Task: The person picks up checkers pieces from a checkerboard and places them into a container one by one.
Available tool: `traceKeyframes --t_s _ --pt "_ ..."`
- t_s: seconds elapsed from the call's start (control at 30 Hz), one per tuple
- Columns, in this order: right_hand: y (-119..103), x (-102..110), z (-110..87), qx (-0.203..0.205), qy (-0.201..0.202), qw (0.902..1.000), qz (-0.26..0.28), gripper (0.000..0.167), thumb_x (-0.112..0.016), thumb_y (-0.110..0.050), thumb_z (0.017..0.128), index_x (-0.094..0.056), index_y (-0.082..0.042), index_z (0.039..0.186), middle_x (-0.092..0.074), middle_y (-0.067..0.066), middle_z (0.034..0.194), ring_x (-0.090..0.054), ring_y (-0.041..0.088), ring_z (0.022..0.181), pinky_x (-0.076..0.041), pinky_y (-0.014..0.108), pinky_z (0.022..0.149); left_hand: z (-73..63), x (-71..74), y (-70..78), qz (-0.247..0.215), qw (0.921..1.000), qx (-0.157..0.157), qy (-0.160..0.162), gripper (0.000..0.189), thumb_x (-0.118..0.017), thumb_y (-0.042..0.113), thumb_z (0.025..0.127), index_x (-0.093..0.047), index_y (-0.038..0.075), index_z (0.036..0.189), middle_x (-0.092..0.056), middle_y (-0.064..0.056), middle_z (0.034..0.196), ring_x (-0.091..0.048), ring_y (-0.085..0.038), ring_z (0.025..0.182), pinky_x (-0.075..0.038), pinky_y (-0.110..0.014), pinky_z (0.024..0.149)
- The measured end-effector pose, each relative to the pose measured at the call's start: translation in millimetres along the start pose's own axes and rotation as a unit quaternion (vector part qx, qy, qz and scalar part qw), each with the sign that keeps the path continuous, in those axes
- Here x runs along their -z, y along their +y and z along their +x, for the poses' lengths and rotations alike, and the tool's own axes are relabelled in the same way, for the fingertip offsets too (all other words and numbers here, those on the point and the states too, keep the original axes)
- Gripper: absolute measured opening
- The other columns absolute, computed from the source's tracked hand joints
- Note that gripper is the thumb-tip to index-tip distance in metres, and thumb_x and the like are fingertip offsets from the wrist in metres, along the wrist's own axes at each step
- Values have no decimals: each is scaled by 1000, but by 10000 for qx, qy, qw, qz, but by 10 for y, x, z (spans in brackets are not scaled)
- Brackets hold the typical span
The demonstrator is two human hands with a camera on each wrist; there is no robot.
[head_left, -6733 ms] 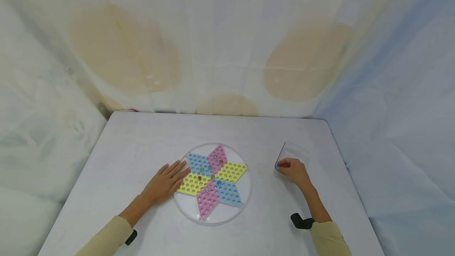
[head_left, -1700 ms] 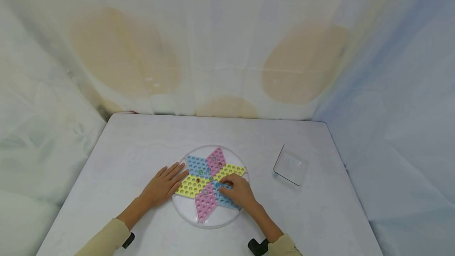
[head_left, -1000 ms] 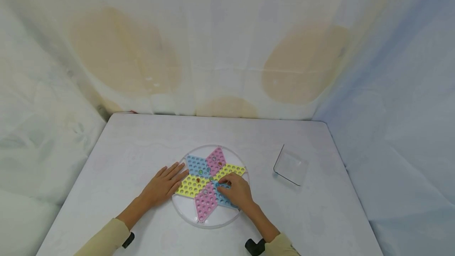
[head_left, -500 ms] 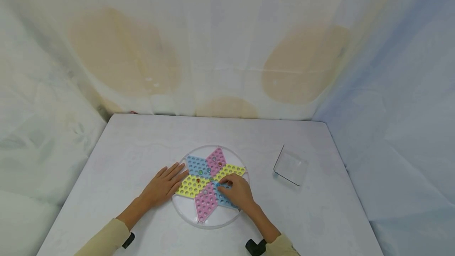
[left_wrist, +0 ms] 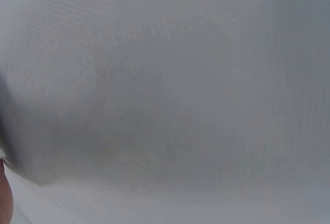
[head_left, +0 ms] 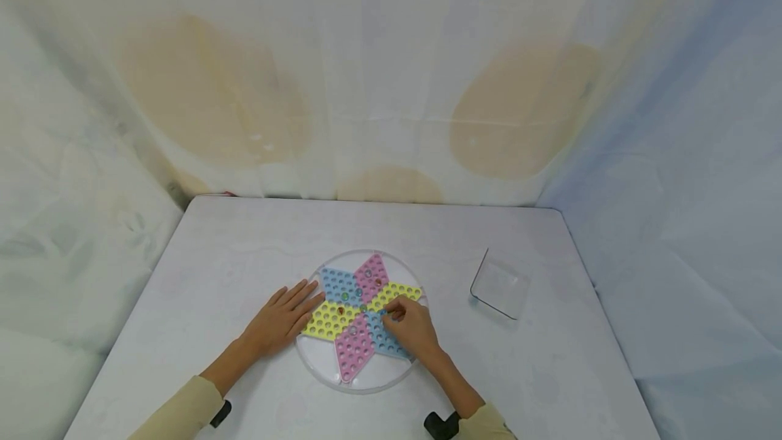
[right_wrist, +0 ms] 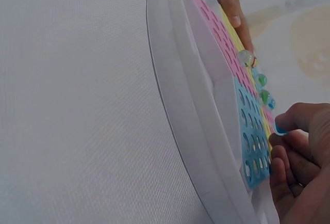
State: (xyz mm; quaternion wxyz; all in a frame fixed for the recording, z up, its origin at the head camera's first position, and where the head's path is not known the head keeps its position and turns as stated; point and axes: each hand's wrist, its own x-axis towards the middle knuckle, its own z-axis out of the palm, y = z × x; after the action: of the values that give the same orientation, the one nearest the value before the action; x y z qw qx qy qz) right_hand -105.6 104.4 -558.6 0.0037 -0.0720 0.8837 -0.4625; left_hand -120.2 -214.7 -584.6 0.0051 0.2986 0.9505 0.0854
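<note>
A round white Chinese checkers board (head_left: 318, 365) with a star of pink, yellow and blue points lies on the table. My left hand (head_left: 277, 321) rests with its fingers spread on the board's left edge; only a bit of skin shows in the left wrist view. Over the lower right blue point, my right hand (head_left: 411, 326) pinches a blue marble (right_wrist: 280, 126) between thumb and forefinger, just above the holes. Several glass marbles sit in holes around the star's middle, among them a green marble (head_left: 345, 296) and a clear marble (right_wrist: 245, 58).
A clear, open-topped square box (head_left: 501, 284) stands on the white table (head_left: 458, 243) right of the board. A bluish spot shows at its near left corner. Fabric walls (head_left: 391, 87) enclose the table at the back and sides.
My right hand has come from the clear box to the board. In the last half second its fingers have lifted the blue marble from its hole and drawn slightly right. My left hand stays put.
</note>
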Motion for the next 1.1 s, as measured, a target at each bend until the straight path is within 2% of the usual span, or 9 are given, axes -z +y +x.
traceKeyframes --t_s 0.1,0.43,0.63,0.8,1.1 --pt "-2 8 1 -123 29 9999 85 12 -75 -12 84 -69 -10 94 -65 -5 83 -60 8 74 -54 24 68 3 4 4 -2 10000 -3 -6 56 -47 39 104 -38 22 156 -25 -3 164 -18 -27 150 -20 -53 118" --pt "63 78 2 34 38 9990 454 14 -76 -9 85 -70 -6 97 -68 -1 87 -64 12 79 -56 26 72 3 -24 -7 -1 9998 -80 199 55 -48 38 104 -39 22 155 -27 -4 163 -20 -28 150 -23 -55 116" --pt "87 151 -6 -73 78 9978 650 16 -77 -8 86 -71 -7 100 -69 -1 92 -67 13 84 -57 25 76 4 -52 -19 44 9995 -112 283 54 -48 39 104 -40 22 155 -29 -4 162 -22 -28 149 -25 -55 115" --pt "102 243 4 -43 266 9971 708 16 -77 -4 85 -72 -4 100 -71 3 94 -67 17 86 -57 26 77 3 -30 -16 8 9998 -98 151 54 -47 37 105 -39 21 156 -27 -4 163 -21 -28 149 -23 -53 117" --pt "131 460 3 -377 534 9949 771 17 -79 -2 84 -73 -3 100 -71 5 99 -67 20 91 -57 25 80 4 -3 -2 66 10000 -16 -16 55 -45 39 105 -37 22 156 -25 -2 164 -18 -26 150 -21 -52 118"
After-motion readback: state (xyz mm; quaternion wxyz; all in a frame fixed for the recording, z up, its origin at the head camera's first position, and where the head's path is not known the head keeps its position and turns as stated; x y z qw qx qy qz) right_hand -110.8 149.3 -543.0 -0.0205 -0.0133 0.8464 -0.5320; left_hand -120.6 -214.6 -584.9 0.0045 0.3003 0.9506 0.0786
